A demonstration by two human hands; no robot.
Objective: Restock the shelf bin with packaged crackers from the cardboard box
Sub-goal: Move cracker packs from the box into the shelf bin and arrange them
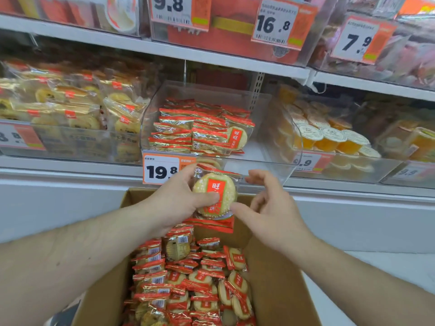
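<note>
Cracker packet [215,196]: held above cardboard box [277,290], just below clear shelf bin [270,158]. Left hand [179,198] pinches it, thumb across the face; right hand [266,203], fingers loosely spread, touches its edge. Likely light, crinkly, slippery film; contents brittle. Grip flat by the edges, gently.

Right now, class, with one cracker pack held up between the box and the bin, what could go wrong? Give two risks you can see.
1. The left hand alone grips the cracker pack; the right hand barely touches its edge, so the slippery wrapper might slide back into the cardboard box.
2. The shelf bin has stacked packs on its left only; a pack dropped carelessly could topple them.
</note>
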